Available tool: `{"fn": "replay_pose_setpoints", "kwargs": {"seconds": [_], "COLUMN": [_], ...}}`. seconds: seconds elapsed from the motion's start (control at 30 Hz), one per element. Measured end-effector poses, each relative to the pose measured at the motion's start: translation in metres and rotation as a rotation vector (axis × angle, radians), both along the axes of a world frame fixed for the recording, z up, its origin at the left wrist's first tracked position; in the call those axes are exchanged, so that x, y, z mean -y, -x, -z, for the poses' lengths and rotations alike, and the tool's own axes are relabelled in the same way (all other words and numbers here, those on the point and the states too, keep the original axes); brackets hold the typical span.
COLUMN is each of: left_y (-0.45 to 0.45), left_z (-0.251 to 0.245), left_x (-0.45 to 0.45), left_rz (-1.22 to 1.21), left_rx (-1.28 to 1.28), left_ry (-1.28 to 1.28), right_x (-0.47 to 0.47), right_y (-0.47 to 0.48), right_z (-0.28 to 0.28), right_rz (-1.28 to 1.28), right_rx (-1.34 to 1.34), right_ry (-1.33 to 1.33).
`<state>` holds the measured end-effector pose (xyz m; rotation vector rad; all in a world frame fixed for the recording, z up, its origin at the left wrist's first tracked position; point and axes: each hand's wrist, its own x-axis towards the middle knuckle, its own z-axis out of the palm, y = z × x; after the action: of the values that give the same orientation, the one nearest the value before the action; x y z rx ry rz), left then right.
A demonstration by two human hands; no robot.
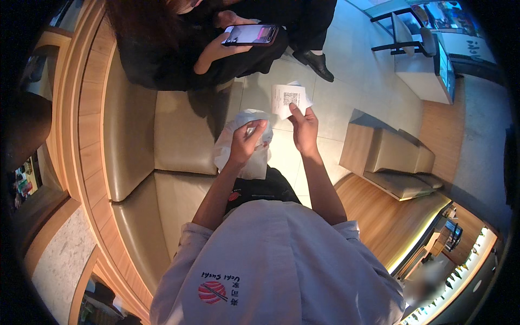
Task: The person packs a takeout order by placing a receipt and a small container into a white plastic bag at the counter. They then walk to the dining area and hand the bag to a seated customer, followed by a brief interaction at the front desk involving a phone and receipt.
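Observation:
My left hand [245, 142] is raised before my body, its fingers closed on the top of a whitish plastic bag [260, 160] that hangs below it. What the bag holds cannot be made out. To its right, my right hand [304, 128] grips some white paper slips [280, 101] between thumb and fingers. The front slip bears print and a square printed code; at least one more slip shows behind it. The two hands are apart.
A seated person in dark clothes holds a smartphone [251, 35] at the top. A tan padded bench [183, 130] runs along the left. A black shoe [315, 65] rests on the tiled floor [325, 105]. Another bench [390, 152] and a white counter unit [422, 77] stand right.

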<state>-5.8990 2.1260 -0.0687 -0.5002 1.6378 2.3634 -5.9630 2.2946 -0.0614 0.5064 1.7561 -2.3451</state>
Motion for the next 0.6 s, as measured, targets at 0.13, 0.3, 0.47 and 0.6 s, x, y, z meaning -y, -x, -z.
{"fn": "replay_pose_setpoints", "kwargs": {"seconds": [0.13,0.3,0.47,0.6], "left_y": [0.014,0.023,0.030,0.034], "left_z": [0.000,0.000,0.003,0.008], "left_x": [-0.015,-0.028,-0.039,-0.045], "left_rz": [-0.005,-0.019,0.008,0.049], "left_rx": [0.189,0.211,0.176,0.137], "left_ry": [-0.310,-0.372,-0.454,-0.427], "right_x": [0.000,-0.003,-0.004,-0.001], "right_y": [-0.013,-0.019,-0.017,-0.007], "right_z": [-0.005,-0.014,-0.018,-0.016], "right_rz": [-0.086,-0.052,0.048,0.204], "right_rx": [0.001,0.018,-0.024,0.058], "right_ry": [0.017,0.104,0.268,0.142]}}
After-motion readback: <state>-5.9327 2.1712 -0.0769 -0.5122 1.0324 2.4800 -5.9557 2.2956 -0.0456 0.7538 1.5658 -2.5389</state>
